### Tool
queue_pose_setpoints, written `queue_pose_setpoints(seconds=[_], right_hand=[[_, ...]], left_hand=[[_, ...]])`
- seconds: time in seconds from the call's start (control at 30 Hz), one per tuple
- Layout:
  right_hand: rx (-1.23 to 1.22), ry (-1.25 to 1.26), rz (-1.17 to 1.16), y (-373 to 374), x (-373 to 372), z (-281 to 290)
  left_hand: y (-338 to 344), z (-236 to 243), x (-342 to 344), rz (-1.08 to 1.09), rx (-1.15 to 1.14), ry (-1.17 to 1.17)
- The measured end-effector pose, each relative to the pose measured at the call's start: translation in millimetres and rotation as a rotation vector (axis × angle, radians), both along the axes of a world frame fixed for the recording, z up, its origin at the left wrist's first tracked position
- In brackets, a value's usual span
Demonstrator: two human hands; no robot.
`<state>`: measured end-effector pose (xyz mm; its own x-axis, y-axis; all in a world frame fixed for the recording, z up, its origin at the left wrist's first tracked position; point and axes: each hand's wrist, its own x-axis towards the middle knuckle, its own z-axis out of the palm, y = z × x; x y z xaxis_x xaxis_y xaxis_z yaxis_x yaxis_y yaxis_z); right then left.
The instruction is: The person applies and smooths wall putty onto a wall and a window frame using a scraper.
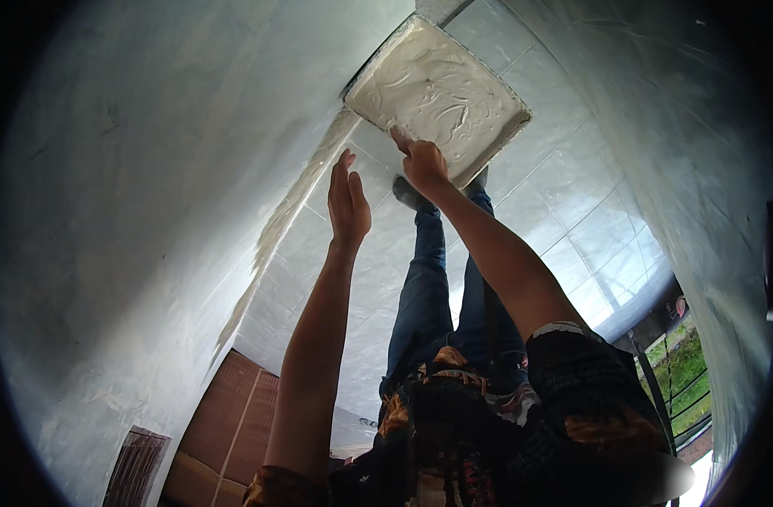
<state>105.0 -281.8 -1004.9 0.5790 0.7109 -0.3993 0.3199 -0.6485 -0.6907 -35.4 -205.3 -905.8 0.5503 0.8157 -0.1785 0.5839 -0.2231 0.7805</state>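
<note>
A shallow square tray (522, 116) full of creamy white paste (441, 84) is ahead of me, close beside the left wall. My right hand (425, 166) is closed at the tray's near left edge. A short brownish piece sticks out past its fingers toward the paste, too small to name. To the left of it, my left hand (349, 203) is raised with its fingers stretched out and nothing in it. It is apart from both the tray and the wall.
A smooth grey-white wall (166, 169) rises on my left, with a rough beige strip (306, 182) along its foot. Pale tiles cover the floor (564, 203) around my feet. Brown cardboard (226, 414) leans at the lower left. Another wall (691, 169) and an opening with railings (686, 389) are on the right.
</note>
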Motion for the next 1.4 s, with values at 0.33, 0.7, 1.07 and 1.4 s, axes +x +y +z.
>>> queue_pose_setpoints(seconds=[0.33,0.7,1.07,1.4], right_hand=[[-0.110,-0.156,0.150,-13,-63,2],[-0.109,-0.173,-0.199,-30,-24,-4],[-0.216,-0.257,0.022,-41,-74,-7],[0.419,1.297,-1.292,-74,-58,-1]], left_hand=[[9,-12,-24,-0.070,-0.042,-0.050],[13,-8,-30,-0.080,-0.085,-0.067],[4,-15,-30,-0.130,-0.108,-0.090],[19,-3,-38,-0.127,-0.063,-0.094]])
